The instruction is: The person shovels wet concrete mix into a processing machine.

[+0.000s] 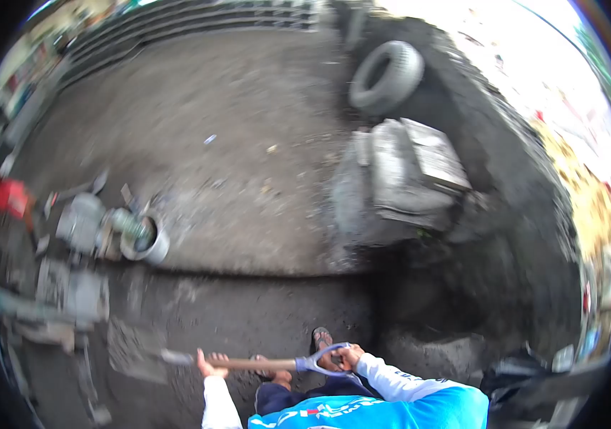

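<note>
Seen from above through a wide, rounded lens, a person in a blue and white long-sleeved shirt stands on a dark, dirt-covered concrete floor (248, 129) and holds a wooden-shafted shovel with a grey D-shaped handle (262, 363) level across the body, near the bottom edge of the view. The left hand (209, 365) is wrapped around the wooden shaft partway along, fingers curled shut on it. The right hand (347, 355) is closed on the grey D-shaped handle at the shaft's end. The shovel's blade end points to the left and is blurred, lying just above the floor beside a pale patch of rubble. A sandalled foot (320, 337) shows just above the handle. Further up the floor, to the left, sits a grey metal motor with a round open pipe end (112, 232), with more grey machine parts (70, 293) below it and red containers (2, 189) at the left edge. To the right of centre lies a large grey boxy engine block (405, 179), and beyond it a black rubber tyre (385, 75) leans near the far edge of the floor.
</note>
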Demonstrator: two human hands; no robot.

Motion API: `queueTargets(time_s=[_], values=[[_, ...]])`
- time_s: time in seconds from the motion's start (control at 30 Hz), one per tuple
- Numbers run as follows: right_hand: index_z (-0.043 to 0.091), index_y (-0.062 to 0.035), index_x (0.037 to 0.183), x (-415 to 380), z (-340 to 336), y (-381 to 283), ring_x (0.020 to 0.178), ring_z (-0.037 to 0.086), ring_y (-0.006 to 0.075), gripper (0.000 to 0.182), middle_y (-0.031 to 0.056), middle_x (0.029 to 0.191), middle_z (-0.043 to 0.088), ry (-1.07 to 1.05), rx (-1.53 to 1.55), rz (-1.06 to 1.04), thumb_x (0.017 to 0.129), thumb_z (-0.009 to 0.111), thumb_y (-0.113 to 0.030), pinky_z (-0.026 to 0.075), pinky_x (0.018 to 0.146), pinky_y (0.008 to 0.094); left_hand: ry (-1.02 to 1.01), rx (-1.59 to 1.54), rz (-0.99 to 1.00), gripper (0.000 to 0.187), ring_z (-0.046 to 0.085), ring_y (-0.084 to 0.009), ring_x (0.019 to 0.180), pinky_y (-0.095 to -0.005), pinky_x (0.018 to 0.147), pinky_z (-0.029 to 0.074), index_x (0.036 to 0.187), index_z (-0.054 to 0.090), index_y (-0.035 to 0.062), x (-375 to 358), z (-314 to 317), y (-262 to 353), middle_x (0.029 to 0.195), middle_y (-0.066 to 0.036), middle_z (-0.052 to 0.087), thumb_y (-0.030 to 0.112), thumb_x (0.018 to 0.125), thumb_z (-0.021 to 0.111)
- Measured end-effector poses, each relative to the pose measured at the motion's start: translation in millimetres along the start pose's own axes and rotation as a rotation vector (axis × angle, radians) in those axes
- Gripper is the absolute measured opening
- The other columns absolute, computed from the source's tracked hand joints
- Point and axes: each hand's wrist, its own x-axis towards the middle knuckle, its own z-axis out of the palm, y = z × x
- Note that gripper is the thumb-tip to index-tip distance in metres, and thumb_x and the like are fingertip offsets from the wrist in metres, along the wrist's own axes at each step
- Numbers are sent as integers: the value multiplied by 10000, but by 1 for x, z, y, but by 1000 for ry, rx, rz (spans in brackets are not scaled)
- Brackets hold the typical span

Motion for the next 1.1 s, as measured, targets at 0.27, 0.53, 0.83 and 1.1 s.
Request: queueTargets(time_s=[0.27, 0.53, 0.83, 1.1], values=[[584, -29, 796, -149, -164, 130, 484, 524, 203, 162, 56, 625, 504, 469, 617, 213, 776, 745, -41, 496, 493, 432, 134, 515, -445, 246, 542, -236, 785, -510, 771, 449, 914, 480, 105, 12, 51, -242, 845, -62, 532, 338, 913, 556], [487, -125, 814, -148, -196, 112, 505, 440, 205, 111, 35, 610, 417, 397, 1270, -247, 820, 595, -103, 458, 518, 416, -988, 832, -312, 270, 532, -195, 580, -353, 511, 458, 850, 499, 94, -269, 453, -421, 714, -29, 499, 157, 811, 758], [550, -22, 771, -127, -213, 58, 434, 521, 201, 71, 90, 588, 526, 761, 916, -294, 782, 584, -83, 462, 400, 320, -1225, 964, -93, 234, 659, -283, 652, -455, 636, 574, 886, 544, 7, -317, 491, -390, 723, -104, 593, 136, 827, 732], [579, -50, 1085, -17, -218, 130, 664, 635, 191, 343, 110, 774, 638, 855, 195, -392, 771, 715, -72, 541, 613, 317, -906, 618, -168, 223, 666, -297, 690, -473, 744, 536, 854, 575, 72, -245, 321, -201, 710, -101, 639, 251, 845, 707]])
